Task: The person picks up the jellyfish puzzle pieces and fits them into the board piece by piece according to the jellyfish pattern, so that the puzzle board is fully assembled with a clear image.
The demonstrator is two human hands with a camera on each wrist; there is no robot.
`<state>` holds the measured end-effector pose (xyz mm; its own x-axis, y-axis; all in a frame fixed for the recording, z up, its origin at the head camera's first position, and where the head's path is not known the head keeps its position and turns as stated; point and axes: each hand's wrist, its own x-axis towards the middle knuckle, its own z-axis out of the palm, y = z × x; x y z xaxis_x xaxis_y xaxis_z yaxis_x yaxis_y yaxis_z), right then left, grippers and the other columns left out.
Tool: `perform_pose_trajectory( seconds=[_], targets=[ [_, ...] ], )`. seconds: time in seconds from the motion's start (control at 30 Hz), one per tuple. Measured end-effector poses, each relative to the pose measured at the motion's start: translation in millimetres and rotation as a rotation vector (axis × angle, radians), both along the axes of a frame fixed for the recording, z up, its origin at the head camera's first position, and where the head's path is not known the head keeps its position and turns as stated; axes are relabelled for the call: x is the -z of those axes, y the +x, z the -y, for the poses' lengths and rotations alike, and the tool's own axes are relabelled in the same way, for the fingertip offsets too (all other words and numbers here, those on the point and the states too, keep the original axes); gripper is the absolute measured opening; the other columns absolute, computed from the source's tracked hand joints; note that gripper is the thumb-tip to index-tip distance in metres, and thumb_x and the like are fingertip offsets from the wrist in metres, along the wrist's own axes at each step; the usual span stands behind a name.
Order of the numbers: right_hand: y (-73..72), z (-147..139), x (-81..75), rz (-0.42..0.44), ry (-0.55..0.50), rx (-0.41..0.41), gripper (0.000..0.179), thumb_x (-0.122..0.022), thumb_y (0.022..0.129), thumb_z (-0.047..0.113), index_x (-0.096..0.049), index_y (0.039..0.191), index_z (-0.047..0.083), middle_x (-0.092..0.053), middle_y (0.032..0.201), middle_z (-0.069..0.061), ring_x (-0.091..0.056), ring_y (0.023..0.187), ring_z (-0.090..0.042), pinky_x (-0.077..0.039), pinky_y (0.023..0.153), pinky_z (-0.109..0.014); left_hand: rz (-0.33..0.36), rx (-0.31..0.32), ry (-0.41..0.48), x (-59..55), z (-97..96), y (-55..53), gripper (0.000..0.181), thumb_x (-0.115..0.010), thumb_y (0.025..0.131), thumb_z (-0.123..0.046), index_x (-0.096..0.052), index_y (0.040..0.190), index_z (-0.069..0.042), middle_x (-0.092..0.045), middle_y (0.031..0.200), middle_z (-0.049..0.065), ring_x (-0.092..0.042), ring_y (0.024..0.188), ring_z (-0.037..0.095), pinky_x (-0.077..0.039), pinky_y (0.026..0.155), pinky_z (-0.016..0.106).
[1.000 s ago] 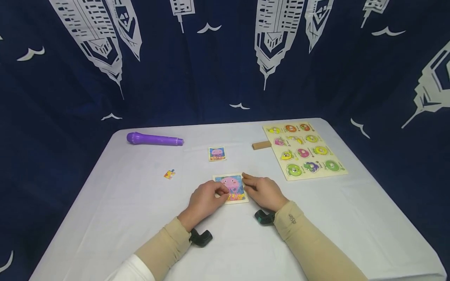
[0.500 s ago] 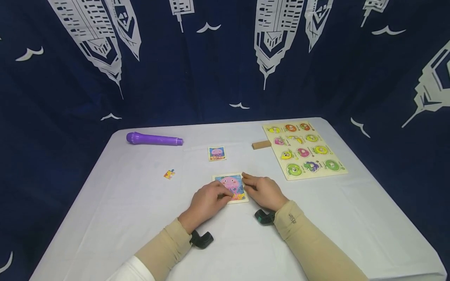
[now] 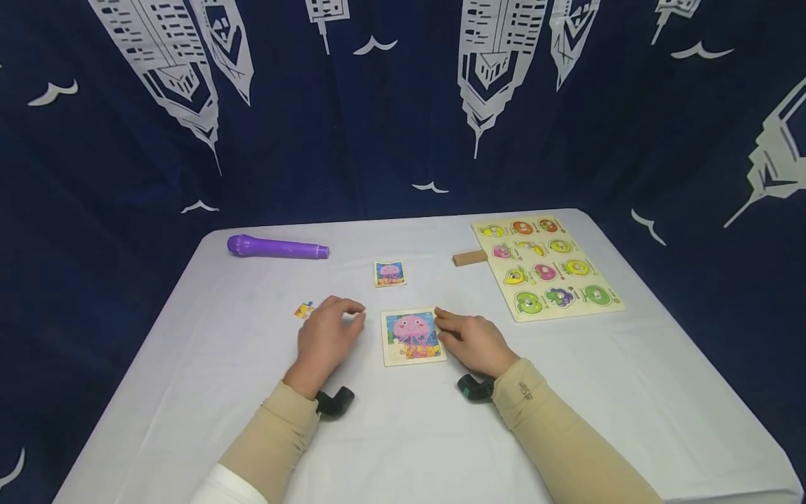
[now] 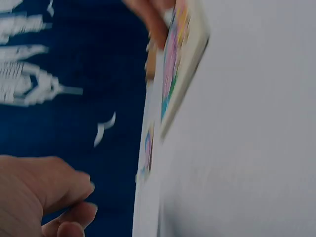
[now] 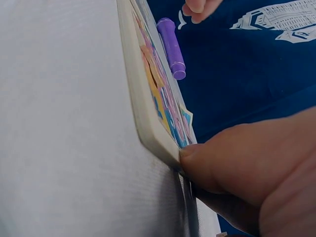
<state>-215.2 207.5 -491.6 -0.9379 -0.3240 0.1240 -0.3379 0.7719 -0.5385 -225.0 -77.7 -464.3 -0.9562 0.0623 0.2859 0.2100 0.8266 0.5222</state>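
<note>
A framed jigsaw puzzle [image 3: 413, 337] with a pink jellyfish picture lies flat in the middle of the table; bare wood shows at its lower left corner. My right hand [image 3: 474, 343] holds its right edge, with the thumb [image 5: 195, 157] against the frame in the right wrist view. My left hand [image 3: 325, 341] hovers left of the puzzle, fingers loosely bent and nothing visible between them. Just beyond its knuckles lies a loose yellow and orange puzzle piece [image 3: 303, 309], partly covered by that hand. In the left wrist view the left fingers [image 4: 74, 190] are raised off the cloth.
A small jellyfish picture card [image 3: 390, 274] lies behind the puzzle. The purple toy microphone [image 3: 277, 247] is at the back left. Toward the back right are a brown wooden block [image 3: 469, 258] and a fruit puzzle board [image 3: 550, 269]. White cloth covers the table [image 3: 403, 441].
My left hand has left the puzzle and moved left toward the loose piece, uncovering the picture's lower left. My right hand stays at the puzzle's right edge.
</note>
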Motion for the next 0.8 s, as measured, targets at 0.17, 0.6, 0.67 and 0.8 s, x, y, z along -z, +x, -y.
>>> perform_pose_trajectory(
  seconds=[0.17, 0.6, 0.67, 0.8],
  targets=[
    [0.3, 0, -1.5, 0.001, 0.000, -0.001, 0.038, -0.065, 0.101, 0.023, -0.066, 0.136, 0.008, -0.056, 0.151, -0.001, -0.055, 0.137, -0.029, -0.045, 0.111, -0.051, 0.055, -0.201, -0.003, -4.0, 43.1, -17.5, 0.027, -0.067, 0.097, -0.027, -0.073, 0.121, -0.015, -0.069, 0.114, 0.008, -0.070, 0.094, 0.032, -0.053, 0.069, 0.048],
    [0.8, 0, 0.9, 0.002, -0.001, 0.000, 0.039, -0.065, 0.101, 0.023, -0.066, 0.136, 0.008, -0.055, 0.151, -0.001, -0.054, 0.138, -0.028, -0.044, 0.111, -0.051, 0.242, -0.284, -0.027, 8.2, 73.5, -29.6, 0.039, -0.070, 0.095, -0.030, -0.067, 0.128, -0.007, -0.064, 0.118, 0.018, -0.066, 0.095, 0.034, -0.051, 0.068, 0.045],
    [1.0, 0, 0.2, 0.001, 0.000, -0.002, 0.038, -0.065, 0.101, 0.023, -0.066, 0.136, 0.008, -0.055, 0.151, -0.001, -0.054, 0.138, -0.029, -0.044, 0.111, -0.051, 0.238, -0.284, -0.014, 8.7, 72.7, -29.9, 0.039, -0.071, 0.094, -0.027, -0.067, 0.128, -0.007, -0.066, 0.116, 0.017, -0.065, 0.094, 0.033, -0.051, 0.067, 0.043],
    [1.0, 0, -0.8, 0.002, -0.002, 0.000, 0.038, -0.065, 0.101, 0.023, -0.066, 0.136, 0.008, -0.055, 0.151, -0.001, -0.054, 0.138, -0.029, -0.044, 0.111, -0.051, 0.239, -0.275, 0.018, 8.9, 72.0, -30.2, 0.040, -0.072, 0.094, -0.024, -0.067, 0.129, -0.006, -0.068, 0.113, 0.015, -0.066, 0.094, 0.030, -0.049, 0.065, 0.038]
  ],
)
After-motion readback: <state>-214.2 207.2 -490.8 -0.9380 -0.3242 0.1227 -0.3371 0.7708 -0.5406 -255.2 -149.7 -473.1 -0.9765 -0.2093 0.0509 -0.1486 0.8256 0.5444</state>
